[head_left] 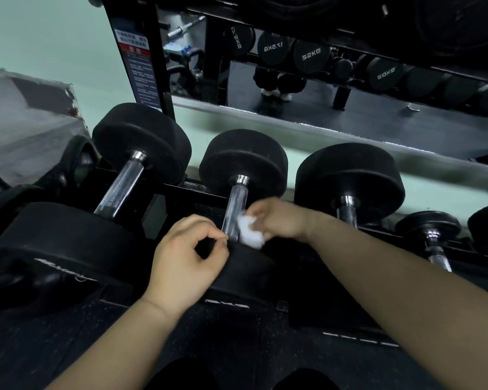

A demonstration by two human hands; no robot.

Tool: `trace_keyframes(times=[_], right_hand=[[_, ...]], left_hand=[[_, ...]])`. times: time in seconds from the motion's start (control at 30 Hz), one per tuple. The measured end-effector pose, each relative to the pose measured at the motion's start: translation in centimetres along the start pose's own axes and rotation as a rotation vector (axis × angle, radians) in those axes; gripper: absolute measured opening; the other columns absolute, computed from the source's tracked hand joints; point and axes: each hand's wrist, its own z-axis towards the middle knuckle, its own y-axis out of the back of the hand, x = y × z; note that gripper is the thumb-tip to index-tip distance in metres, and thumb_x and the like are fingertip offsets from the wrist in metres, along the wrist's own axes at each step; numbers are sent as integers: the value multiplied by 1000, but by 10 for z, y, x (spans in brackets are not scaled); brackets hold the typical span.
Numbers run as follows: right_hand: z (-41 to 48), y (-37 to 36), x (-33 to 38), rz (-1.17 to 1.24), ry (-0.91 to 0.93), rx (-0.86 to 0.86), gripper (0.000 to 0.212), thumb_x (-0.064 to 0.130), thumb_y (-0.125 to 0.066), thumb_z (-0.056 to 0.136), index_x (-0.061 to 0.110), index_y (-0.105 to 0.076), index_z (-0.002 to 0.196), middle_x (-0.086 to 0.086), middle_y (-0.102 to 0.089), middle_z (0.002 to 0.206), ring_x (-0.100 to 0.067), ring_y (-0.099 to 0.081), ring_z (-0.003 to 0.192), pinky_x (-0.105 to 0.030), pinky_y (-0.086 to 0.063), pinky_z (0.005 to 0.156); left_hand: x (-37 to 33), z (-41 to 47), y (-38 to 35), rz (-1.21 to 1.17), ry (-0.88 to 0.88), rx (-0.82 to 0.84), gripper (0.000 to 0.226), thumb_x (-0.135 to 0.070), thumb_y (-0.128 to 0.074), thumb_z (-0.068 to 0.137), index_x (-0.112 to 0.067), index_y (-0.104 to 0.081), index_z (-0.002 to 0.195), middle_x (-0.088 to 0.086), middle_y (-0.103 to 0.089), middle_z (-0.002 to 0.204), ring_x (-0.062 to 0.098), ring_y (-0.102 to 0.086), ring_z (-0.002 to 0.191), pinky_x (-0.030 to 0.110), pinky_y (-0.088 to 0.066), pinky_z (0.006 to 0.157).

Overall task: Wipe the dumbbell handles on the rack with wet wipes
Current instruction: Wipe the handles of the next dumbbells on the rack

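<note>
On the lower shelf of the black metal rack (178, 189), right below me, sit three large black round-headed dumbbells side by side, handles pointing away from me. I work the middle dumbbell (244, 159). Right hand (281, 220) has its fingers closed around a crumpled white wet wipe (250, 231), and the wipe is pressed on the right side of the knurled chrome handle (235, 205), low down, close to the near head (247, 267). Left hand (185, 258) rests on top of that near head, fingers curled in, thumb tip against forefinger tip just beside the handle's near end; it holds nothing that I can make out. The two hands are near each other, with the handle between them.

Left dumbbell (141, 139) lies tilted, its chrome bar bare. Right dumbbell (350, 175) is partly behind my right forearm. A smaller black dumbbell (427, 225) sits further right on the same shelf. Behind the rack is a wall mirror (307, 88) with reflected weight heads and reversed kg labels. Dark speckled rubber floor (110, 333) below.
</note>
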Motion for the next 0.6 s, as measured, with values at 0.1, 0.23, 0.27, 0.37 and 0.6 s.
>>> trace_keyframes(times=[0.1,0.23,0.27,0.37,0.6], right_hand=[[-10,14,6,228,63,-128,27,-5,-43,88,16,-49,72,-1,-50,69,-8,-50,63,-10,-46,50],[-24,1,17,257,191,-40,27,-4,-45,88,18,-53,73,0,-53,73,-10,-50,68,-20,-42,68],[-26,-2,19,266,214,-39,28,-4,-45,87,19,-53,73,0,-53,72,-9,-50,68,-21,-41,68],[-28,-11,24,344,242,-92,29,-4,-44,88,20,-55,75,3,-55,72,-5,-52,66,-14,-42,64],[-30,-55,0,408,134,-520,26,3,-39,91,20,-53,77,9,-56,70,1,-52,63,-3,-40,61]], left_hand=[[-6,1,1,-19,41,25,23,-31,-51,78,-32,-62,98,-27,-55,91,-9,-51,95,5,-37,87],[-13,14,4,-10,159,146,54,-13,-50,90,-22,-30,139,-5,-36,141,9,-30,133,17,-20,106],[-14,21,5,18,155,184,54,-13,-51,89,-21,-31,139,-4,-35,143,10,-27,134,12,-17,104],[-15,42,12,24,170,303,26,-9,-59,84,-23,-60,106,-5,-60,110,12,-50,106,-1,-30,80],[13,76,34,183,292,186,30,-9,-61,82,-23,-43,61,-7,-48,64,12,-45,64,7,-36,48]])
